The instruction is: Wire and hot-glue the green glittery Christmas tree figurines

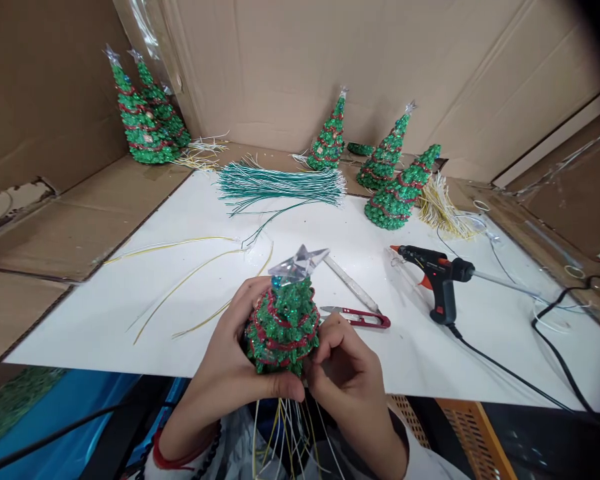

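Note:
My left hand [235,353] is wrapped round a small green beaded Christmas tree [284,327] with red bead garlands. A clear star [300,263] tops the tree, which leans toward the camera over the table's front edge. Loose white and yellow wires [285,433] hang from its base. My right hand [347,377] is closed beside the tree's lower right side, thumb and fingers pinched together; what lies between them is too small to make out. Just beyond that hand lie red-handled thread snips [357,317] and a whitish stick [351,283].
A black glue gun [437,273] with its cord stands at the right. A bundle of green and white wires [283,185] lies at the back. More beaded trees [403,193] stand along the cardboard walls. Loose yellow and white wires [180,287] lie at left.

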### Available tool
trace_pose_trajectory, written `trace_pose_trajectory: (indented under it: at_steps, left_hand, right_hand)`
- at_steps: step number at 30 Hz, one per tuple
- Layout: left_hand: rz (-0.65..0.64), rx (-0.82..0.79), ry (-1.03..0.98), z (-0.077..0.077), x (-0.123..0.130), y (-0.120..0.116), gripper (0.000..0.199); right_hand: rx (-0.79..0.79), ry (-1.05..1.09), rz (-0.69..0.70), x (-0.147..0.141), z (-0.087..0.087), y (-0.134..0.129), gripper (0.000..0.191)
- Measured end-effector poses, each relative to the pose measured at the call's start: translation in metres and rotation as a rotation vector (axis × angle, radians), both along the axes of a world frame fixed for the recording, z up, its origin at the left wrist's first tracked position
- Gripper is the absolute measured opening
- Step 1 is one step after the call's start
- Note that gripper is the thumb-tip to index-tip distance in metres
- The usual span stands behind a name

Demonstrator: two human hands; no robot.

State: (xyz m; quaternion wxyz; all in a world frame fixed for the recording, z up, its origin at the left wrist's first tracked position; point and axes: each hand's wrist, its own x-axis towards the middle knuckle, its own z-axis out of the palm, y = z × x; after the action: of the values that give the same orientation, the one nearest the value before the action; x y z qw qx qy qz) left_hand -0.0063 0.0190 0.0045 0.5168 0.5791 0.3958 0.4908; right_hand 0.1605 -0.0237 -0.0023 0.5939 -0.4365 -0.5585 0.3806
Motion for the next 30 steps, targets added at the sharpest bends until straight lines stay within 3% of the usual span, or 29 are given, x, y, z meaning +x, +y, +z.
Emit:
trace_pose_trajectory:
  at_steps: [8, 17, 24, 30]
  left_hand:
    - [0.04, 0.001, 0.054, -0.018, -0.009, -0.002, 0.104]
    - [0.035, 0.008, 0.105, -0.006, -0.006, -0.002, 0.083]
    - [-0.007, 0.002, 0.082, -0.005, -0.008, -0.003, 0.084]
    - [-0.025, -0.01, 0.062, -0.006, -0.008, -0.002, 0.087]
  right_hand:
    - [0.004, 0.019, 0.039, 0.003, -0.002, 0.002, 0.019]
    - [-0.025, 0.092, 0.075, 0.003, 0.0, 0.001, 0.022]
    - [-0.1, 0.19, 0.117, 0.004, -0.003, -0.001, 0.024]
    - [-0.226, 0.279, 0.21, 0.011, 0.004, 0.006, 0.021]
